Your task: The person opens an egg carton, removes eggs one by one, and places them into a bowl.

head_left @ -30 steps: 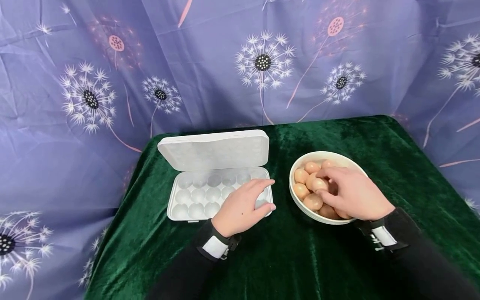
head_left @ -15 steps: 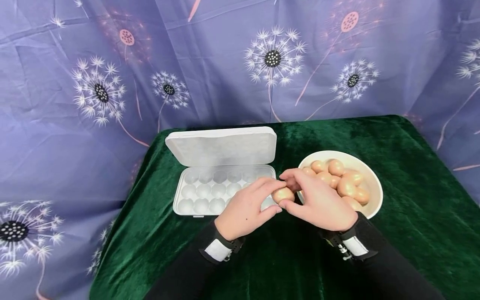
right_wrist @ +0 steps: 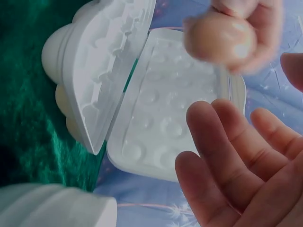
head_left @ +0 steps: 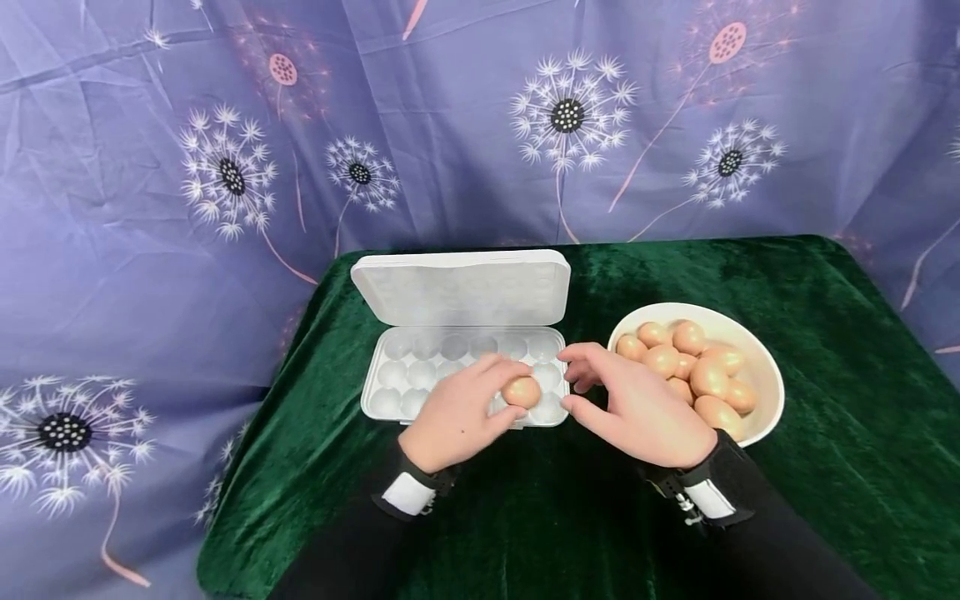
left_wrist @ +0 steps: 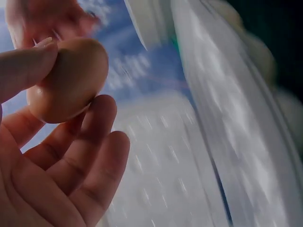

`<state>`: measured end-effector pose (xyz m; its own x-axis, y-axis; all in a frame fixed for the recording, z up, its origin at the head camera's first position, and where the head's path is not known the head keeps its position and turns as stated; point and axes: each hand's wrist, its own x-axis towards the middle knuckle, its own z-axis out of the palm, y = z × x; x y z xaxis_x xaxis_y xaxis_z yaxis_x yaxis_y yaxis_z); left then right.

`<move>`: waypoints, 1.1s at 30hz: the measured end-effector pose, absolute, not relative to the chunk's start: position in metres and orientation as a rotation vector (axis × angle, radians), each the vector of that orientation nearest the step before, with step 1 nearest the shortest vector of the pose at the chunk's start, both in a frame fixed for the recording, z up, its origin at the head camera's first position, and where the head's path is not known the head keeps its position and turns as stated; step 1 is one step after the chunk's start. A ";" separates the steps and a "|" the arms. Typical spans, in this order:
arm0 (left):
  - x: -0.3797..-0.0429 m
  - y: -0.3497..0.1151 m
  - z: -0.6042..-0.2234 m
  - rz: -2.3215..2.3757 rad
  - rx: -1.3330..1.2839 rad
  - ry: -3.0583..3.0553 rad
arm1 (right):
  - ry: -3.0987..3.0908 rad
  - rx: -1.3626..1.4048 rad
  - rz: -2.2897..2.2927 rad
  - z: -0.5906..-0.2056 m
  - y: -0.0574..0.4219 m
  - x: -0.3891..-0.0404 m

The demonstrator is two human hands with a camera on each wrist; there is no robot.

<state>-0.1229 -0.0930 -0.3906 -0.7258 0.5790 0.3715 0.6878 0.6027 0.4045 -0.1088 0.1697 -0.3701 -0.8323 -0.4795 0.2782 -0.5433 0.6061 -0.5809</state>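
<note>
A brown egg (head_left: 522, 392) is pinched between the thumb and fingers of my left hand (head_left: 459, 417), over the right part of the white egg carton (head_left: 367, 392). The left wrist view shows the thumb on one side of the egg (left_wrist: 71, 80) and fingertips on the other. My right hand (head_left: 645, 408) holds nothing; its fingers are spread and gently bent, between the carton's right edge and the bowl. In the right wrist view its fingers (right_wrist: 222, 161) stand apart from the egg. The carton's lid (head_left: 465, 292) is raised, and its visible round hollows hold no eggs.
A cream bowl (head_left: 772, 383) with several brown eggs (head_left: 708, 377) stands on the right, partly behind my right hand. Green velvet cloth (head_left: 600, 533) covers the table. A purple dandelion-print curtain (head_left: 465, 150) hangs behind it.
My right hand took an egg from the bowl, carried it left to my left hand and let it go. The left hand now holds it and has moved left over the carton.
</note>
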 end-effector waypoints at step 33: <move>-0.116 -0.233 -0.430 -0.496 -0.374 -2.860 | -2.727 0.622 0.965 -0.360 0.223 -0.103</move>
